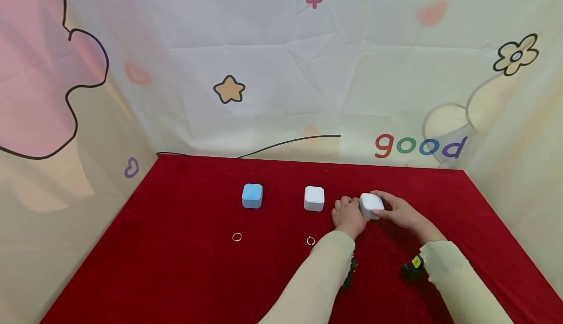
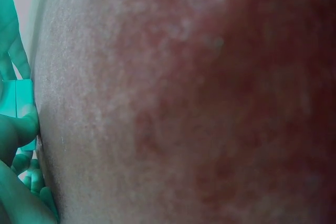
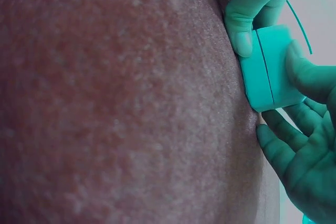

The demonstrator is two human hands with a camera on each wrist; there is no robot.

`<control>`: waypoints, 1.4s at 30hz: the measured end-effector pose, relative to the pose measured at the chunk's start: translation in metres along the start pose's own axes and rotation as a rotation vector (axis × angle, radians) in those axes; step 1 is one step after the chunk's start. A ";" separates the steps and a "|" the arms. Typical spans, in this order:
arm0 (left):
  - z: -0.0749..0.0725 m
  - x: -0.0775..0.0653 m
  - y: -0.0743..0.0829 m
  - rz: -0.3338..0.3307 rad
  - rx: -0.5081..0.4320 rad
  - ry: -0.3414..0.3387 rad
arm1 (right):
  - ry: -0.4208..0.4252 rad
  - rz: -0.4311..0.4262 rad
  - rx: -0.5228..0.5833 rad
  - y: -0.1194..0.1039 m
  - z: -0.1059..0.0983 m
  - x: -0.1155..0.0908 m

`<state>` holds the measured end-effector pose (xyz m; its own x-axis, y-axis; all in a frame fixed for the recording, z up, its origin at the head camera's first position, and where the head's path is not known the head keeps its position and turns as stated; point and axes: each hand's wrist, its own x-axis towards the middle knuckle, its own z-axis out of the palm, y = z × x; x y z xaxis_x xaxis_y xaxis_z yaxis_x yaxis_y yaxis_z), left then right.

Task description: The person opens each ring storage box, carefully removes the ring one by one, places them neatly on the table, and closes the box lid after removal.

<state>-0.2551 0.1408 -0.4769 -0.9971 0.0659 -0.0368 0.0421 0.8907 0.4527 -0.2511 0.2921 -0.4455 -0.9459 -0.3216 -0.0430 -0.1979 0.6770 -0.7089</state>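
Both hands are on a white ring box (image 1: 370, 204) at the right of the red cloth. Its lid is closed, with a seam showing between lid and base in the right wrist view. My left hand (image 1: 349, 215) grips its left side, the thumb (image 3: 242, 40) against the base. From the right, my right hand (image 1: 399, 212) holds the lid part, thumb at the front and fingers behind. A second white ring box (image 1: 314, 199) stands left of my left hand, and a light blue one (image 1: 252, 196) stands farther left.
Red cloth (image 1: 184, 246) covers the table. One thin ring (image 1: 237, 237) lies in front of the blue box, another ring (image 1: 311, 241) in front of the middle white box, close to the left sleeve. A printed curtain (image 1: 272, 118) hangs behind and at both sides.
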 end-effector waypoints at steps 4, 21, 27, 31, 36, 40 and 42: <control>0.000 -0.001 -0.001 0.004 0.000 -0.003 | 0.003 0.002 0.006 0.002 0.001 0.000; -0.007 -0.006 0.002 0.005 -0.012 -0.004 | -0.013 0.014 0.008 0.007 -0.002 0.005; -0.015 -0.011 0.003 0.003 -0.019 -0.010 | -0.025 0.028 0.014 0.007 -0.002 0.005; -0.014 -0.011 0.003 0.002 -0.019 -0.002 | -0.038 0.036 0.026 0.006 -0.003 0.005; -0.007 -0.008 0.003 -0.002 -0.023 0.007 | -0.040 0.043 0.030 0.004 -0.005 0.005; -0.002 -0.006 0.002 -0.006 -0.021 0.019 | -0.035 0.033 0.026 0.004 -0.004 0.005; -0.003 -0.007 0.002 -0.004 -0.022 0.018 | -0.035 0.033 0.033 0.004 -0.003 0.005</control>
<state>-0.2488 0.1402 -0.4729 -0.9983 0.0546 -0.0226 0.0375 0.8809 0.4719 -0.2578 0.2954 -0.4461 -0.9421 -0.3228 -0.0908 -0.1579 0.6659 -0.7292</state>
